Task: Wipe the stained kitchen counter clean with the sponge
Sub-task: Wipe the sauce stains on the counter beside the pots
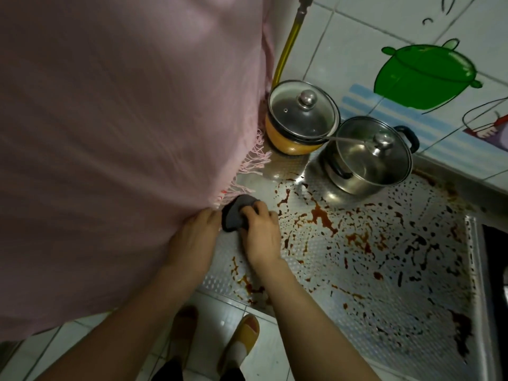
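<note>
White wall tiles (343, 45) with a green pot sticker (423, 75) back a patterned metal table (390, 273), seen from the head camera. Reddish-brown stains (321, 215) spatter most of the table, from its front edge to the far right side.

Near the table's left end lies the grey sponge (236, 213), just beside the fringe of a large pink cloth (123, 133) that hangs over the left of the view. The right hand (261, 235) grips the sponge, its fingers (258, 209) curled over the top. The left hand (192, 237) sits at the cloth's edge, touching or nearly touching the sponge's left side; whether its fingers are curled or straight cannot be told.

At the back stand an orange pot (291, 143) and a steel pot (360, 180), each under a glass lid, close together. A yellow hose (286, 53) runs up the wall behind them. Below, two slippered feet (244, 336) stand on the tiled floor (82, 350).
</note>
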